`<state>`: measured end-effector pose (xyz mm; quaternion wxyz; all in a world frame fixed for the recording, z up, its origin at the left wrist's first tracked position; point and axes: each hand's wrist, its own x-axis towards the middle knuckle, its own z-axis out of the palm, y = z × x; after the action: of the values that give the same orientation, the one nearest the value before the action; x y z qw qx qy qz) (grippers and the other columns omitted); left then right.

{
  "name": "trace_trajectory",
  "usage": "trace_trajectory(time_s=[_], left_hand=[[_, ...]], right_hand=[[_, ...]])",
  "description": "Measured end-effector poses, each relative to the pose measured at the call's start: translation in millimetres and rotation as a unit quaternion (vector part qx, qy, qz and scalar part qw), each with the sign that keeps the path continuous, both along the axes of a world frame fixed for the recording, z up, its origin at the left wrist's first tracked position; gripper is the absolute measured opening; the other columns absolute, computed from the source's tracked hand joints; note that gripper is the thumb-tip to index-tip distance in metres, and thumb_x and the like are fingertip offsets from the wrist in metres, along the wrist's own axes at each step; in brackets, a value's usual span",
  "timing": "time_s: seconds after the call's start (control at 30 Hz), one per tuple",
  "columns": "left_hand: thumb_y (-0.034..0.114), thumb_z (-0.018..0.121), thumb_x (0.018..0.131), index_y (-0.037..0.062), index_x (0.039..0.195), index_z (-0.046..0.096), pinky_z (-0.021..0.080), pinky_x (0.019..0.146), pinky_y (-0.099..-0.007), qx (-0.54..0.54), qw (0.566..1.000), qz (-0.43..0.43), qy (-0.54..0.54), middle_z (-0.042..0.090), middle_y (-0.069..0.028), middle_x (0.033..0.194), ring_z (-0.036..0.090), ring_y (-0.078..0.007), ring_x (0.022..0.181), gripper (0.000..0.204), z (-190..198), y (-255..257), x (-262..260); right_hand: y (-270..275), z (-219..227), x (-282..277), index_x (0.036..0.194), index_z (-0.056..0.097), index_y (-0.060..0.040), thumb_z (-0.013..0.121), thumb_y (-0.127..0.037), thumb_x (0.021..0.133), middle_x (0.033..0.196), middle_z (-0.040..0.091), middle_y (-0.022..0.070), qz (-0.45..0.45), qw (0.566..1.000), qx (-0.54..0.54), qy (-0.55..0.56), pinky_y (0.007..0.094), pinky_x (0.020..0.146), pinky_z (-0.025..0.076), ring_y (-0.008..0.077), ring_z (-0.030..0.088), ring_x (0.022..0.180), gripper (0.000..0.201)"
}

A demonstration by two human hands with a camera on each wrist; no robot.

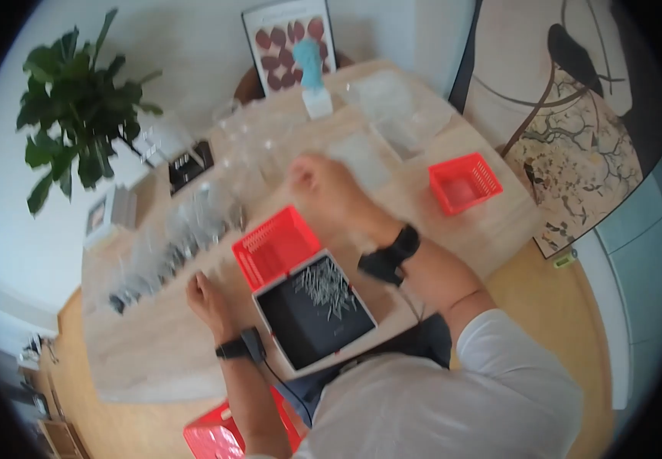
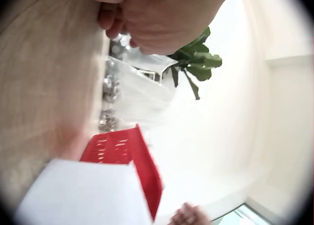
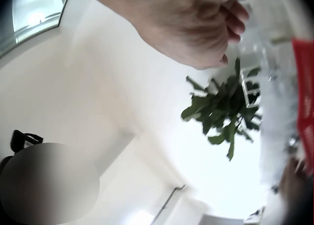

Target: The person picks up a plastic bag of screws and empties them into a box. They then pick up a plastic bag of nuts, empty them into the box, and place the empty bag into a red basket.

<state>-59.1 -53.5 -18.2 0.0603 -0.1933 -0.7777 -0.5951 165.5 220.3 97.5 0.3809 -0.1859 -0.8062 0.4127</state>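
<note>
My left hand (image 1: 207, 302) rests on the wooden table beside the black-lined tray (image 1: 289, 321), its fingers loosely curled, nothing showing in them. In the left wrist view that hand (image 2: 157, 18) fills the top. Over the middle of the table, beyond the red basket (image 1: 273, 249), my right hand (image 1: 331, 187) is raised and blurred. Its fingers bend inward in the right wrist view (image 3: 196, 28), and I cannot tell whether they hold anything. A heap of thin silvery screws or nails (image 1: 327, 287) lies at the tray's far right. The red basket stands against the tray's far edge.
Clear bags of metal parts (image 1: 185, 229) line the table's left. A second red basket (image 1: 465, 183) stands right. Clear plastic containers (image 1: 258, 145) and a turquoise bust (image 1: 309, 65) stand farther back. Near the table's front left is a red container (image 1: 212, 432) below the tabletop.
</note>
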Motion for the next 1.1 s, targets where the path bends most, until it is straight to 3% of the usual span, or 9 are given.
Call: trace_trajectory(time_s=[0.07,0.13,0.53,0.67,0.87,0.97,1.03,1.07,1.1], left_hand=[[0.025,0.061,0.109,-0.0017,0.114,0.073,0.040,0.062,-0.0263,0.035,0.997,-0.022,-0.061,0.060,0.0015,0.085,0.049,-0.0073,0.072,0.030,0.3,-8.7,4.2],[0.025,0.062,0.109,-0.0012,0.114,0.073,0.037,0.060,-0.0250,0.063,0.995,-0.015,-0.075,0.058,0.0038,0.082,0.046,-0.0050,0.069,0.029,-1.9,-1.6,3.4],[0.020,0.062,0.107,-0.0041,0.116,0.072,0.039,0.065,-0.0250,0.044,0.997,-0.052,-0.042,0.061,0.0019,0.086,0.049,-0.0059,0.074,0.028,6.8,0.3,12.2],[0.021,0.062,0.107,-0.0044,0.116,0.071,0.043,0.069,-0.0275,0.014,0.999,-0.036,-0.022,0.063,-0.0006,0.090,0.051,-0.0087,0.078,0.028,2.2,-0.3,11.1],[0.022,0.062,0.108,-0.0042,0.115,0.071,0.045,0.075,-0.0289,-0.006,0.999,-0.035,-0.012,0.063,-0.0017,0.092,0.053,-0.0105,0.082,0.028,3.2,-2.1,11.2],[0.023,0.061,0.108,-0.0032,0.114,0.070,0.046,0.076,-0.0288,0.020,0.999,-0.038,-0.009,0.063,-0.0012,0.093,0.053,-0.0108,0.083,0.028,3.7,-0.3,14.9],[0.023,0.061,0.108,-0.0026,0.113,0.070,0.046,0.077,-0.0287,0.042,0.998,-0.045,-0.012,0.063,-0.0009,0.094,0.053,-0.0109,0.084,0.028,2.5,-2.3,13.7],[0.025,0.061,0.109,-0.0021,0.114,0.070,0.046,0.079,-0.0290,0.049,0.998,-0.044,-0.019,0.063,-0.0005,0.096,0.053,-0.0107,0.085,0.029,1.8,-3.4,12.9],[0.026,0.061,0.109,-0.0016,0.115,0.070,0.046,0.081,-0.0294,0.056,0.997,-0.044,-0.026,0.063,-0.0001,0.097,0.054,-0.0106,0.086,0.030,1.9,-1.5,11.5]], right_hand=[[31.3,-36.9,20.1,0.109,0.070,-0.0006,0.078,-0.024,0.089,0.101,0.073,0.0187,-0.146,0.960,0.222,-0.082,0.0479,0.086,0.053,0.0376,0.068,0.098,0.032],[31.7,-47.3,46.9,0.107,0.071,-0.0024,0.080,-0.028,0.086,0.105,0.071,0.0181,-0.216,0.923,0.269,-0.170,0.0514,0.090,0.049,0.0402,0.063,0.102,0.034],[30.0,-79.8,68.2,0.097,0.072,-0.0058,0.080,-0.022,0.086,0.099,0.072,0.0143,-0.243,0.916,0.201,-0.249,0.0486,0.089,0.048,0.0355,0.066,0.100,0.021],[34.3,-75.8,70.5,0.096,0.072,-0.0063,0.075,-0.016,0.089,0.096,0.071,0.0119,-0.289,0.910,0.211,-0.207,0.0494,0.087,0.047,0.0344,0.066,0.097,0.012],[35.1,-60.7,73.9,0.102,0.065,-0.0056,0.064,-0.011,0.098,0.095,0.070,0.0117,-0.363,0.897,0.251,0.026,0.0494,0.085,0.046,0.0354,0.064,0.093,0.007],[31.1,-61.1,69.2,0.103,0.063,-0.0048,0.061,-0.015,0.104,0.094,0.070,0.0106,-0.320,0.929,0.139,0.121,0.0427,0.082,0.051,0.0294,0.068,0.089,0.011],[20.4,-58.0,63.5,0.102,0.062,-0.0059,0.058,-0.021,0.110,0.094,0.071,0.0074,-0.160,0.956,-0.081,0.234,0.0338,0.077,0.055,0.0185,0.070,0.086,0.018],[15.0,-56.9,61.3,0.102,0.062,-0.0059,0.058,-0.021,0.110,0.094,0.071,0.0074,-0.163,0.954,-0.080,0.239,0.0338,0.077,0.055,0.0185,0.070,0.086,0.018],[8.9,-56.7,59.4,0.107,0.063,-0.0058,0.056,-0.021,0.111,0.096,0.072,0.0060,-0.029,0.947,-0.199,0.251,0.0333,0.080,0.057,0.0157,0.070,0.089,0.018]])
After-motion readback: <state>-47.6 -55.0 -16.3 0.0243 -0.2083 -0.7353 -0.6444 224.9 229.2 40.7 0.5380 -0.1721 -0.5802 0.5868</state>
